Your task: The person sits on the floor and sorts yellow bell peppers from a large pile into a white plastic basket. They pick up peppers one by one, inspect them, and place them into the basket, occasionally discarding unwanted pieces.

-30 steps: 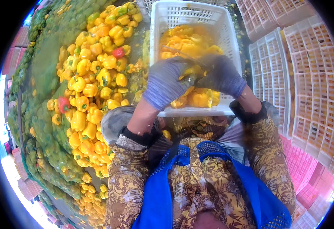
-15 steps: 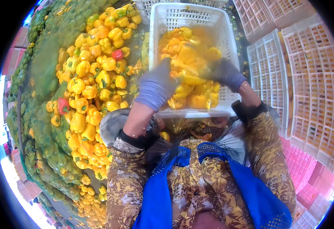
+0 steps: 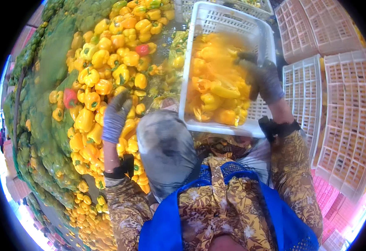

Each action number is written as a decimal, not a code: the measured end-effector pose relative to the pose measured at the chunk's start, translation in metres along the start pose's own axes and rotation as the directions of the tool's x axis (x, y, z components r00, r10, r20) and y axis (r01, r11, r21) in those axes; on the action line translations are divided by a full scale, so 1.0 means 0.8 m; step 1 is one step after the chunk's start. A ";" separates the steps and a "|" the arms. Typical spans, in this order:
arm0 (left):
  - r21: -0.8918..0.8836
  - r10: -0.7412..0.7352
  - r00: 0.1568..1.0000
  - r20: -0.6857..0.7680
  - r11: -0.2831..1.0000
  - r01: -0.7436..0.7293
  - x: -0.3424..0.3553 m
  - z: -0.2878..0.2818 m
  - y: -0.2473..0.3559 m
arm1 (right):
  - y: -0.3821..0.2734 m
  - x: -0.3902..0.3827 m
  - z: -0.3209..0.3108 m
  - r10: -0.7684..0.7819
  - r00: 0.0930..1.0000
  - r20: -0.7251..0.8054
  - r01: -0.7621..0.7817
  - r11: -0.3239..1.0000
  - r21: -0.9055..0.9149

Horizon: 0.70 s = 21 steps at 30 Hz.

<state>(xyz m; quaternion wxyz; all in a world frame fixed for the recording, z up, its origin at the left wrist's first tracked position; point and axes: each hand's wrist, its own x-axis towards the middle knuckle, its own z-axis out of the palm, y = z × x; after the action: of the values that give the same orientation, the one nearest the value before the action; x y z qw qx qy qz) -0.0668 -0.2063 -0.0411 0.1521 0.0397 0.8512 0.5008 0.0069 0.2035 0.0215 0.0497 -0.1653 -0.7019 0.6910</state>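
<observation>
My left hand point(image 3: 117, 115), in a grey-purple glove, reaches over the near edge of a pile of yellow bell peppers point(image 3: 92, 101). Its fingers are stretched out and somewhat apart, close to the peppers, and no pepper shows in its grip. My right hand point(image 3: 266, 81), gloved alike, is over the right side of a white plastic crate point(image 3: 185, 90). Motion smears its fingers, so their hold cannot be made out. Yellow pepper pieces point(image 3: 224, 90), some of them cut open, fill much of the crate, which stands in front of my knees.
Two red peppers point(image 3: 69, 98) point(image 3: 142, 50) lie among the yellow ones. Green net sacks point(image 3: 51, 79) are heaped at the far left. Stacked white crates point(image 3: 344, 121) stand close on the right, above pink ones point(image 3: 325, 190). My left knee point(image 3: 164, 144) sits between pile and crate.
My left hand has left the crate and moved left to the pepper pile. My right hand stays over the crate's right side. The crate appears farther right in view.
</observation>
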 end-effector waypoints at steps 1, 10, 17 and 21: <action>0.204 0.082 0.992 -0.095 0.977 -0.061 -0.014 0.007 -0.063 | -0.008 -0.007 0.016 0.084 0.996 0.014 -0.083 0.993 -0.087; 0.724 -0.300 0.920 0.252 0.690 0.027 -0.151 0.156 -0.234 | 0.030 -0.019 0.060 0.142 0.975 0.169 -0.037 0.859 -0.511; 0.708 -0.415 0.866 0.280 0.698 0.106 -0.178 0.209 -0.247 | 0.057 -0.018 0.077 0.238 0.954 0.183 -0.096 0.818 -0.567; 0.698 -0.445 0.846 0.293 0.705 0.129 -0.178 0.216 -0.251 | 0.060 -0.017 0.081 0.234 0.955 0.183 -0.094 0.823 -0.560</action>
<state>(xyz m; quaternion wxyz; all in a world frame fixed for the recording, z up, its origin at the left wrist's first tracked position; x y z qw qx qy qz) 0.1372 -0.1915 -0.2616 0.3951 0.0656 0.9087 0.1176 0.0085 0.1367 -0.0265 -0.1460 -0.1468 -0.8529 0.4793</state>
